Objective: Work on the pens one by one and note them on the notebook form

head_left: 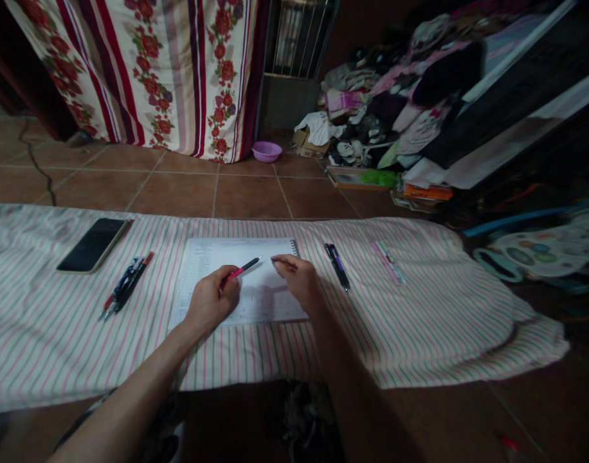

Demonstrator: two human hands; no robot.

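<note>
My left hand point(212, 297) is closed around a pen point(246, 267) with a pinkish-red barrel and a dark front part. The pen's pale tip points up and to the right, towards my other hand. My right hand point(299, 278) is pinched, with a tiny dark piece point(274, 260) at its fingertips, too small to name. A slight gap separates that piece from the pen tip. Both hands are over a spiral-bound notebook point(256, 305) lying open on a striped cloth point(256, 357), its coil at the right edge.
Left of the notebook lie a bunch of pens point(128, 283) and a dark-screened phone point(92, 245). To its right are dark pens point(337, 266) and pastel pens point(389, 262). Beyond the cloth, a purple basin point(267, 151) and heaped clothes point(386, 109) stand near a floral curtain point(150, 77).
</note>
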